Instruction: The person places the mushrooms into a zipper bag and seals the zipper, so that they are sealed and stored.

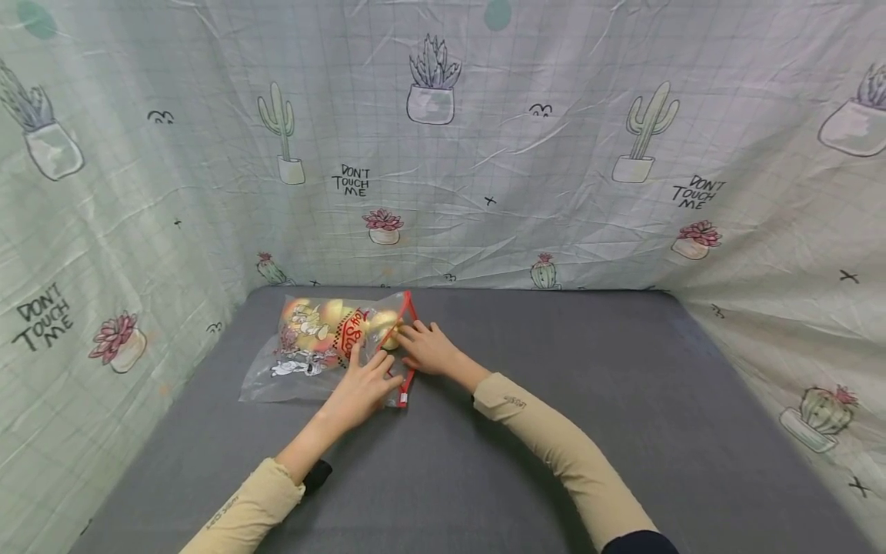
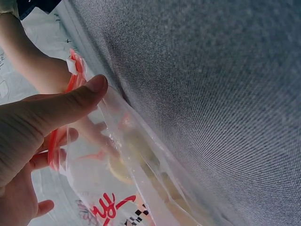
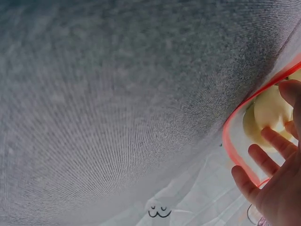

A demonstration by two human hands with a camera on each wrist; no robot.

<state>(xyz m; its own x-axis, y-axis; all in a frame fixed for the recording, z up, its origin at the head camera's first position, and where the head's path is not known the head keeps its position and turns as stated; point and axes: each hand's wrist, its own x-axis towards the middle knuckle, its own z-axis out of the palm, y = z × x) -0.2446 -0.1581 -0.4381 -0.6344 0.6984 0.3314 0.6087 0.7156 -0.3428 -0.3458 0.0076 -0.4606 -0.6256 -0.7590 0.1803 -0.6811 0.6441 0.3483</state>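
Observation:
A clear plastic zip bag with a red zip edge and printed cartoon figures lies on its side on the grey table, holding several round yellow fruits, some with a reddish blush. My left hand holds the bag near its mouth; in the left wrist view its thumb lies on the film and its other fingers are spread near the red edge. At the opening is my right hand, fingers apart and fairly straight, fingertips close to a yellow fruit. Whether they touch the fruit I cannot tell.
The grey cloth-covered table extends to the right and in front of the bag. Behind and at both sides hangs a pale curtain printed with cacti and lettering. A white zip slider sits at the bag's near corner.

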